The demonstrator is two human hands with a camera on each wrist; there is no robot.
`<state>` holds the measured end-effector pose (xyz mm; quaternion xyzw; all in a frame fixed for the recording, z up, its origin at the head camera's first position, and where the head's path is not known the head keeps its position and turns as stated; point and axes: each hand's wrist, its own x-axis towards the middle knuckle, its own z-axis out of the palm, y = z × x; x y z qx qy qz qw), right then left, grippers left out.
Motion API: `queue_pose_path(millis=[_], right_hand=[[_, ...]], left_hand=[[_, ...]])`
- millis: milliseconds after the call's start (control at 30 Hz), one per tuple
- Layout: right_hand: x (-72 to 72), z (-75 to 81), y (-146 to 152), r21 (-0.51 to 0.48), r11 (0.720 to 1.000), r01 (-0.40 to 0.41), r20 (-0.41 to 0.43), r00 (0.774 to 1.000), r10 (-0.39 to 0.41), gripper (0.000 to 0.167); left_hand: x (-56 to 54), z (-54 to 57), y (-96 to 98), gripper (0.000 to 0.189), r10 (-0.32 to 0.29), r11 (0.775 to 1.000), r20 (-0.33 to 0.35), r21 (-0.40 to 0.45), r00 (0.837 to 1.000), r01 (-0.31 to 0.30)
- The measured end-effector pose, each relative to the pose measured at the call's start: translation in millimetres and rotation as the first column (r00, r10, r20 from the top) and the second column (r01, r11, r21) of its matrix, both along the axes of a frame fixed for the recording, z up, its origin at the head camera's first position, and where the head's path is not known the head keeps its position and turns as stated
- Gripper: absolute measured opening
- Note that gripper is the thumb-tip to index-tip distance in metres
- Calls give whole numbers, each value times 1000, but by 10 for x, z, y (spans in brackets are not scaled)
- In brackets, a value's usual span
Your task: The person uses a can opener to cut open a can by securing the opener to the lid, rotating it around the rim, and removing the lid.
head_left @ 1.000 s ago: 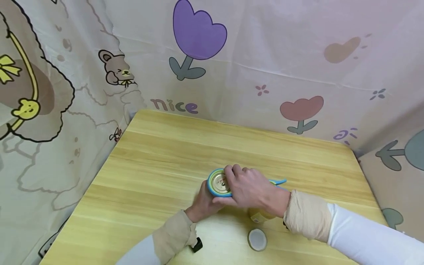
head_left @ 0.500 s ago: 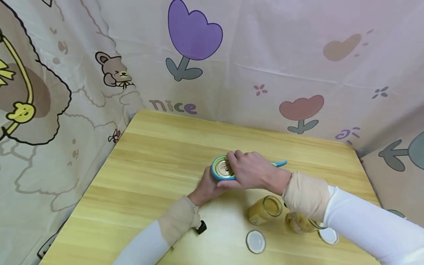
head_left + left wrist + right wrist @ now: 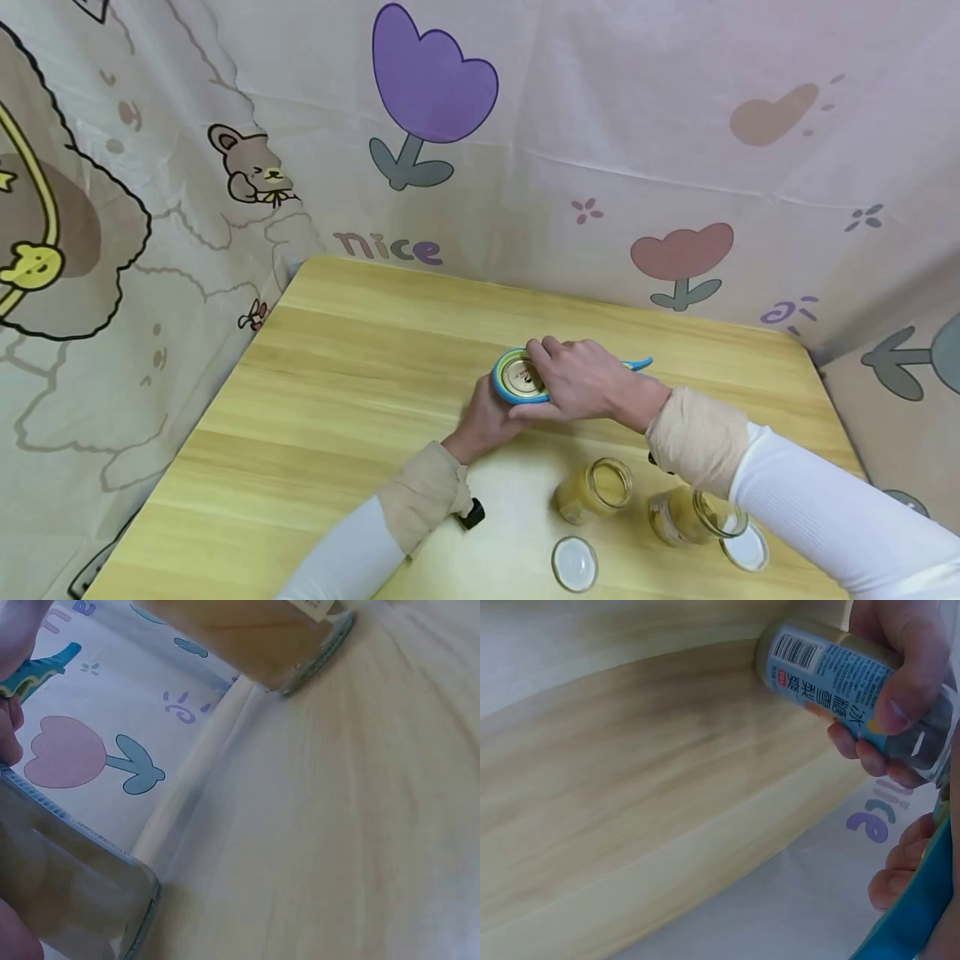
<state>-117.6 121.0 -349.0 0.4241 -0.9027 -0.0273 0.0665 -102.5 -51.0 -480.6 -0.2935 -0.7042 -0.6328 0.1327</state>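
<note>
A glass jar with a blue label (image 3: 829,679) is gripped round its body by my left hand (image 3: 487,421). Its gold lid (image 3: 521,377) faces up in the head view, partly covered by my right fingers. Around that lid sits the ring of a blue and green jar opener (image 3: 498,390). My right hand (image 3: 585,379) holds the opener from above, and its blue handle tip (image 3: 640,364) sticks out to the right. In the right wrist view the opener's blue edge (image 3: 915,900) runs below the right fingers. The left thumb presses on the label there.
Two lidless glass jars with yellowish contents, one in the middle (image 3: 576,502) and one to its right (image 3: 671,518), stand nearer me. White-lined lids lie by them, one in front (image 3: 574,564) and one at the right (image 3: 744,550). A printed cloth (image 3: 540,167) hangs behind the wooden table (image 3: 360,350).
Both hands have moved away from me and slightly right with the jar and opener, uncovering the two lidless jars. The hold on the jar and opener looks the same.
</note>
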Motion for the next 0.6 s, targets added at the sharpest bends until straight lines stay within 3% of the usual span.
queue_pose_path(millis=[400, 600], right_hand=[[-36, -91, 72, -73, 996, -49, -101, 994, 42, 91], [-64, -103, 84, -80, 995, -51, -93, 995, 44, 89]], left_hand=[[-7, 33, 33, 58, 57, 998, 8, -30, 998, -57], [-35, 6, 35, 58, 30, 999, 20, -14, 999, -29]])
